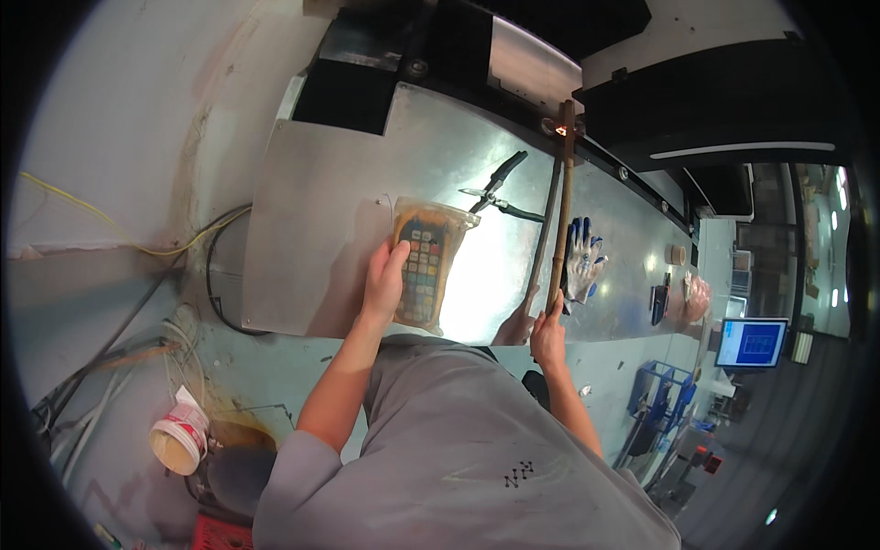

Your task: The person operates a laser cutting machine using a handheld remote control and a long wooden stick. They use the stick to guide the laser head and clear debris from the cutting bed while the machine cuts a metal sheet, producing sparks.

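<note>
My left hand (386, 280) is closed around the left side of a handheld keypad controller (424, 266) in a yellowed clear plastic cover, its thumb lying over the buttons. My right hand (548, 337) grips the near end of a long thin brown stick (565, 211). That stick reaches away over the metal table (321, 197) to the dark machine, where a small orange glow shows at its far end. Between the controller and the stick lie black-handled pliers (493, 196) with their jaws apart. White and blue work gloves (583, 261) rest just right of the stick.
Farther right on the table are a small round tan roll (676, 254), a black device (659, 302) and a pink plastic bag (697, 298). A lit monitor (752, 342) and a blue cart (660, 396) stand beyond. On the floor at left sits a white bucket (180, 444).
</note>
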